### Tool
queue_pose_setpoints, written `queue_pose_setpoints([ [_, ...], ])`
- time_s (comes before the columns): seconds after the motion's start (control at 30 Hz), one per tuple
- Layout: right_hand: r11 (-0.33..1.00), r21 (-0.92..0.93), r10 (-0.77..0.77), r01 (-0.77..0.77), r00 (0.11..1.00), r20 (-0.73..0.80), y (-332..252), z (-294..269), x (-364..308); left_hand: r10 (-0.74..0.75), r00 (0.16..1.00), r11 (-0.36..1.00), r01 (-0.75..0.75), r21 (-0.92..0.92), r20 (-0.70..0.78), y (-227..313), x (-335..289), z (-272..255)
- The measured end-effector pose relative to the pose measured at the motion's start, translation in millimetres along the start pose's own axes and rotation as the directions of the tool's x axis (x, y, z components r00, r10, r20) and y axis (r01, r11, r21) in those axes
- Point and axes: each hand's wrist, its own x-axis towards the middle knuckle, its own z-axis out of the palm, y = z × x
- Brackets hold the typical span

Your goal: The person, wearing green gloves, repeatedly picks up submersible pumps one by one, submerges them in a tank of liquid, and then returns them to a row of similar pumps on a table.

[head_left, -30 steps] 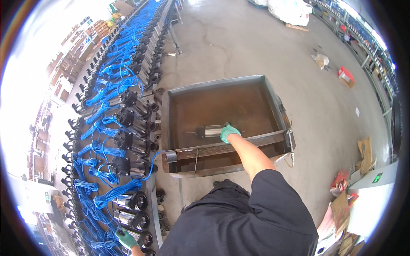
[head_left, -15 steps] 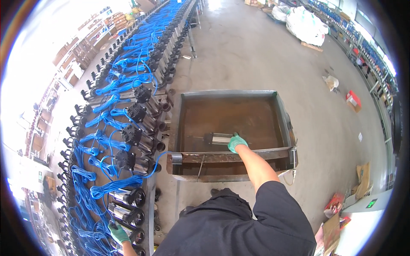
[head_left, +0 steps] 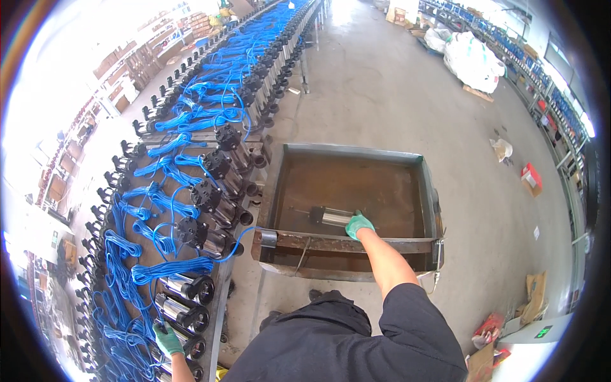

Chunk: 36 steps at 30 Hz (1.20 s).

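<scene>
In a green glove, my right hand grips one end of a silver cylindrical pump with a dark far end. The pump lies level in the brown water of a metal tank. At the lower left, my left hand, also gloved in green, is closed by a row of silver and black pumps. A small dark piece shows at its fingertips, too small to name. Coiled blue cables lie on the bench beside it.
A rusty bar crosses the tank's near side, and a blue cable reaches it from the bench. A long bench of pumps runs away at left. White sacks and a red box stand on the floor at right.
The view has shifted, so the tank and bench sit slightly lower and further right. My right hand still holds the pump in the water; my left hand remains at the pump row.
</scene>
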Motion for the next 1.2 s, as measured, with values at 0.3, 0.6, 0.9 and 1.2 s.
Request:
queue_pose_setpoints([
  [0.3,0.977,-0.189,-0.095,0.103,0.994,0.050,-4,-24,-16,0.059,0.996,0.998,-0.061,-0.023,-0.061,-8,0,8],
  [0.6,0.983,-0.156,-0.089,0.097,0.994,0.056,4,-9,-4,-0.066,0.998,0.993,0.064,-0.102,-0.016,-33,23,17],
  [0.9,0.953,0.275,0.134,-0.127,0.991,-0.007,-17,-42,-35,-0.259,0.922,0.847,0.359,-0.391,0.287,-98,35,28],
  [1.2,0.847,0.509,0.312,-0.151,0.918,-0.246,36,21,2,-0.220,0.931,0.961,0.258,-0.100,0.291,-3,76,32],
])
